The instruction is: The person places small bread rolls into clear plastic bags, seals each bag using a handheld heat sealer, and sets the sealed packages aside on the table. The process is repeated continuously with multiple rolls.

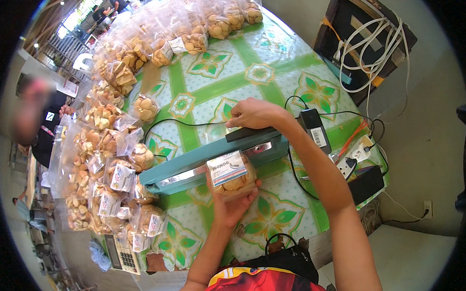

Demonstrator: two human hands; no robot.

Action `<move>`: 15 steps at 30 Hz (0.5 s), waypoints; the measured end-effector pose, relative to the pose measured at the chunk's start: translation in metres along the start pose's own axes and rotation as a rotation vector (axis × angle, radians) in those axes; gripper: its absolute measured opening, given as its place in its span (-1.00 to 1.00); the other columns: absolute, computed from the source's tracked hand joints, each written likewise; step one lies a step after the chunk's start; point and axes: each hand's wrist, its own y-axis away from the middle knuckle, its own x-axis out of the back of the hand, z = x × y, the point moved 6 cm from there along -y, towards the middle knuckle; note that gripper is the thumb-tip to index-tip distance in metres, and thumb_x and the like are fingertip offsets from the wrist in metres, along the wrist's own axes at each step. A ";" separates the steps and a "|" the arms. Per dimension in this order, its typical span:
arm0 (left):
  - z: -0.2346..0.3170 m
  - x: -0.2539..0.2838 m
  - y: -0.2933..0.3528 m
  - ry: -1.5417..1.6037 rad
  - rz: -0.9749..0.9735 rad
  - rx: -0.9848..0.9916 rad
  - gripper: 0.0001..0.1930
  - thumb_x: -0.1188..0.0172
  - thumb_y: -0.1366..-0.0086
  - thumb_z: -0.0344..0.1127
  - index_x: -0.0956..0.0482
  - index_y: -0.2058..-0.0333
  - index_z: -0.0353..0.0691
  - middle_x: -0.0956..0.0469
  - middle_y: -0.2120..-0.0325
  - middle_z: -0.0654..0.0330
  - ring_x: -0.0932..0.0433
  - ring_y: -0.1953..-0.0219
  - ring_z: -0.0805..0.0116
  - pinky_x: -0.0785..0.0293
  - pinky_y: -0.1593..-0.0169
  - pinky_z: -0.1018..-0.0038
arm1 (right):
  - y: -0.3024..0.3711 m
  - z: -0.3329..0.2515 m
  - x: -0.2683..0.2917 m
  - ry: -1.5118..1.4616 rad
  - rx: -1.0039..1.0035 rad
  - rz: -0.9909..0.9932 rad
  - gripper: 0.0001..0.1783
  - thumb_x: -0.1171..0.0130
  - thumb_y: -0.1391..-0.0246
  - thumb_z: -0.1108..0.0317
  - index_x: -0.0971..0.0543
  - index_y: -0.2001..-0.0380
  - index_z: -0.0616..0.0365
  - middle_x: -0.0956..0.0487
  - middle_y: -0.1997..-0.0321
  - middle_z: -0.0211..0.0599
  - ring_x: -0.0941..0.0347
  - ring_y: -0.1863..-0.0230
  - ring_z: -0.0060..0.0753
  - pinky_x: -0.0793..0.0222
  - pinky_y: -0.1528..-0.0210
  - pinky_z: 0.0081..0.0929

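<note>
My left hand cradles a clear plastic bag of round biscuits from below. The bag has a white printed label, and its top edge meets the front of a long teal impulse bag sealer. On the sealer's black handle rests my right hand, its fingers curled over the far side and partly hidden. The sealer's arm lies down along its base, with the mouth of the bag hidden at the joint.
Many filled biscuit bags crowd the table's left and far edges. A calculator lies at the near left. Black power adapters, a power strip and cables occupy the right side. A person stands beyond the left edge.
</note>
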 end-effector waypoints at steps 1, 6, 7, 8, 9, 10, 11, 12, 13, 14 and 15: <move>0.000 0.000 -0.001 0.031 -0.029 0.010 -0.12 0.19 -0.21 0.52 -0.28 -0.22 -0.10 -0.44 -0.06 0.05 -0.51 0.04 -0.11 -0.54 0.06 0.23 | 0.000 0.000 0.000 -0.012 0.001 -0.003 -0.49 -0.15 -0.12 -0.07 -0.61 0.35 0.26 -0.60 0.40 0.06 -0.51 0.34 0.00 -0.35 0.25 -0.16; 0.001 0.007 -0.003 0.052 -0.130 0.017 -0.03 0.24 -0.14 0.59 -0.19 -0.28 -0.08 -0.40 -0.11 0.02 -0.47 -0.02 -0.19 -0.47 -0.03 0.14 | -0.001 -0.001 -0.001 -0.015 -0.001 -0.017 -0.47 -0.14 -0.12 -0.09 -0.63 0.30 0.26 -0.62 0.38 0.04 -0.53 0.32 -0.01 -0.38 0.23 -0.18; 0.001 0.007 -0.004 0.072 -0.175 0.026 -0.01 0.26 -0.13 0.61 -0.17 -0.30 -0.08 -0.39 -0.12 0.02 -0.46 -0.03 -0.21 -0.46 -0.05 0.12 | -0.001 0.000 -0.001 -0.014 -0.010 -0.024 -0.47 -0.14 -0.12 -0.09 -0.63 0.29 0.26 -0.62 0.37 0.03 -0.53 0.32 -0.02 -0.38 0.22 -0.19; 0.001 0.010 -0.004 0.060 -0.180 0.031 0.00 0.27 -0.12 0.62 -0.16 -0.30 -0.08 -0.39 -0.12 0.01 -0.46 -0.04 -0.21 -0.45 -0.05 0.12 | -0.002 0.001 -0.002 -0.024 -0.016 -0.031 -0.46 -0.15 -0.10 -0.10 -0.63 0.31 0.26 -0.62 0.35 0.05 -0.54 0.29 0.02 -0.39 0.20 -0.17; 0.001 0.011 -0.004 0.055 -0.195 0.036 0.02 0.29 -0.11 0.62 -0.16 -0.31 -0.08 -0.38 -0.13 0.00 -0.45 -0.04 -0.21 -0.44 -0.06 0.11 | -0.002 0.002 -0.002 -0.033 -0.026 -0.039 -0.45 -0.15 -0.09 -0.11 -0.63 0.34 0.27 -0.62 0.33 0.07 -0.54 0.26 0.05 -0.39 0.18 -0.15; 0.002 0.011 -0.004 0.052 -0.228 0.040 0.03 0.30 -0.11 0.63 -0.15 -0.31 -0.08 -0.38 -0.14 0.00 -0.45 -0.05 -0.21 -0.43 -0.07 0.11 | -0.003 0.002 -0.003 -0.041 -0.035 -0.048 -0.44 -0.15 -0.07 -0.12 -0.63 0.36 0.27 -0.62 0.30 0.10 -0.55 0.23 0.08 -0.40 0.16 -0.13; 0.002 0.015 -0.004 0.044 -0.200 0.042 0.03 0.32 -0.10 0.64 -0.15 -0.31 -0.09 -0.37 -0.14 -0.01 -0.45 -0.05 -0.21 -0.42 -0.08 0.10 | -0.003 0.002 -0.003 -0.049 -0.030 -0.042 -0.44 -0.15 -0.07 -0.12 -0.63 0.36 0.28 -0.62 0.31 0.10 -0.54 0.24 0.08 -0.39 0.16 -0.13; 0.002 0.016 -0.004 0.039 -0.189 0.045 0.04 0.33 -0.10 0.64 -0.15 -0.31 -0.09 -0.37 -0.15 -0.02 -0.45 -0.05 -0.21 -0.42 -0.08 0.10 | -0.003 0.002 -0.002 -0.057 -0.025 -0.036 -0.44 -0.15 -0.07 -0.12 -0.63 0.36 0.28 -0.62 0.31 0.10 -0.54 0.24 0.08 -0.39 0.17 -0.13; 0.001 0.015 -0.004 0.062 -0.220 0.059 0.05 0.34 -0.10 0.65 -0.15 -0.31 -0.09 -0.37 -0.15 -0.02 -0.45 -0.06 -0.21 -0.41 -0.09 0.10 | -0.003 0.002 -0.003 -0.063 -0.033 -0.039 -0.44 -0.15 -0.07 -0.12 -0.63 0.35 0.28 -0.61 0.31 0.10 -0.54 0.25 0.08 -0.39 0.17 -0.12; 0.002 0.016 -0.004 0.040 -0.195 0.050 0.05 0.35 -0.09 0.66 -0.15 -0.31 -0.09 -0.37 -0.15 -0.03 -0.45 -0.05 -0.21 -0.40 -0.09 0.10 | -0.003 0.001 -0.003 -0.051 -0.030 -0.040 -0.45 -0.15 -0.09 -0.10 -0.63 0.28 0.26 -0.63 0.33 0.06 -0.55 0.27 0.01 -0.40 0.18 -0.18; 0.002 0.015 -0.005 0.047 -0.212 0.053 0.06 0.36 -0.09 0.66 -0.15 -0.31 -0.09 -0.38 -0.14 -0.03 -0.45 -0.05 -0.21 -0.40 -0.09 0.09 | -0.003 0.002 -0.003 -0.035 -0.041 -0.049 -0.46 -0.15 -0.11 -0.09 -0.64 0.21 0.25 -0.64 0.35 0.01 -0.56 0.29 -0.07 -0.41 0.20 -0.23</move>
